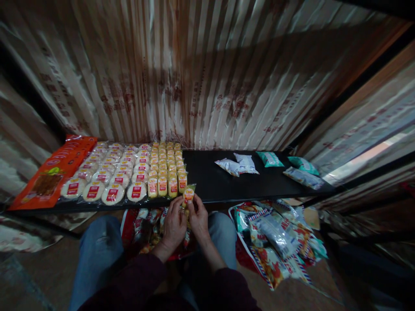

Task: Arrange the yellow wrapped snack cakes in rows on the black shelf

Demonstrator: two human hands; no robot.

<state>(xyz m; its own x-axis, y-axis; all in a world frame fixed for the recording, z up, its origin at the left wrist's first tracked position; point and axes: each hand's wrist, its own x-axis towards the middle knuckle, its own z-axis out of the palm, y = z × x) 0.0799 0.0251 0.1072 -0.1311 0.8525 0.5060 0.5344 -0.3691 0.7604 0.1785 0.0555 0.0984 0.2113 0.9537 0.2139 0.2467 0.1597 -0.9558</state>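
Note:
My left hand (pixel 174 221) and my right hand (pixel 199 220) are together at the front edge of the black shelf (pixel 207 183). Between their fingertips they pinch a small wrapped snack cake (pixel 188 195) with an orange and white label. Just left of it, rows of similar yellow wrapped cakes (pixel 162 186) stand packed on the shelf. Beside those are rows of round white wrapped cakes (pixel 113 194) with red labels. Below my hands, partly hidden by them, a red container (pixel 128 225) holds loose wrapped snacks.
An orange snack bag (pixel 48 177) lies at the shelf's left end. Farther right on it are silver packets (pixel 246 163) and teal packets (pixel 269 159). A heap of snack bags (pixel 275 235) fills a second container by my right knee. Printed plastic sheeting (pixel 181 77) hangs behind the shelf.

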